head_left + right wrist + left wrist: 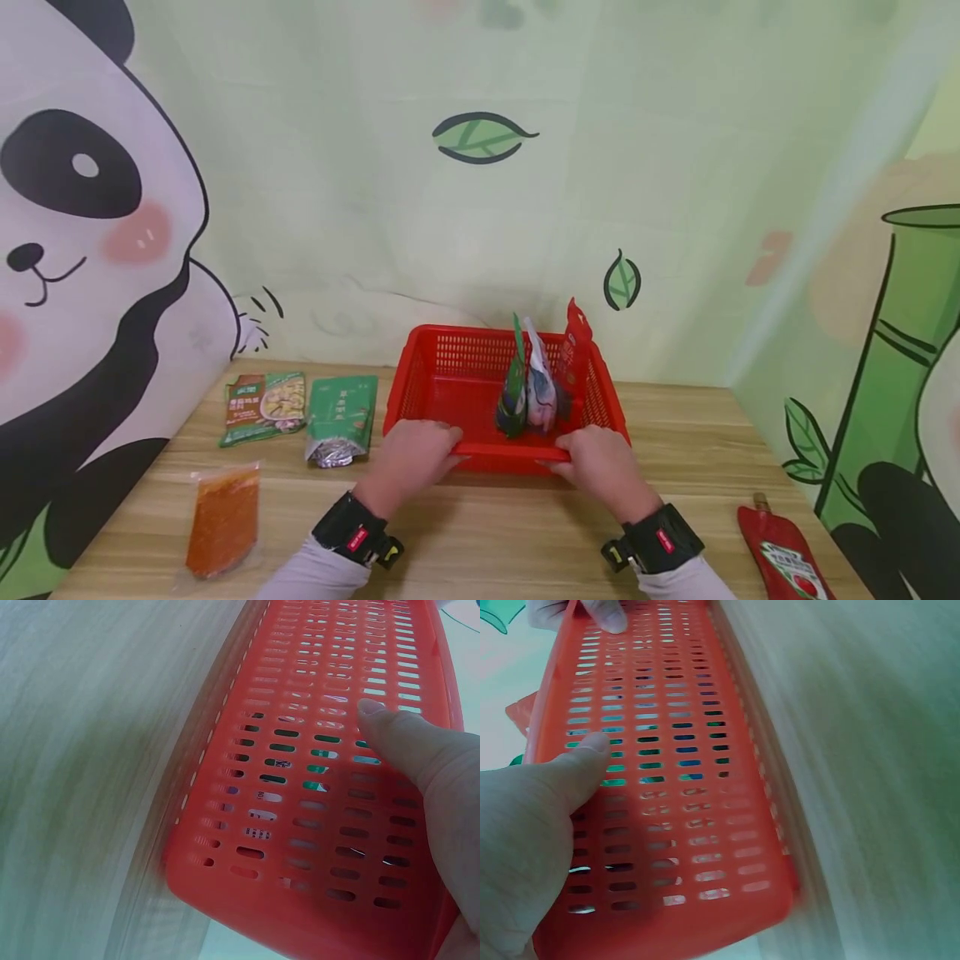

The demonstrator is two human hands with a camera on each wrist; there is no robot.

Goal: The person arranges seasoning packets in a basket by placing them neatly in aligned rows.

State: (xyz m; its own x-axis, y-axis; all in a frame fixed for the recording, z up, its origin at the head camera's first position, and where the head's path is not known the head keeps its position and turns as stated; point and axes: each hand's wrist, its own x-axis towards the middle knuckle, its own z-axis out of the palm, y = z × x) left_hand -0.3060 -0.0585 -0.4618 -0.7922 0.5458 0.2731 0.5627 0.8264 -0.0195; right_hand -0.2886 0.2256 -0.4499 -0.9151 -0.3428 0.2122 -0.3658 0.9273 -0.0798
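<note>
While the wood-grain tabletop [510, 542] bears a rectangular red plastic basket [498, 462] with slotted walls, holding a green packet [513, 396], a white packet [540, 392] and a red packet [575, 354] upright toward its right side, the bare left hand [411, 462] and bare right hand [603, 467], forearms reaching forward, grip its front rim, thumbs against the outer wall. Chinese characters mark the flat dark-green pouch [342, 408] left of the basket, and the red spouted pouch [776, 537] at front right carries a tomato-pictured label [797, 573], while black wrist straps [651, 546] bear small red tags [664, 541].
</note>
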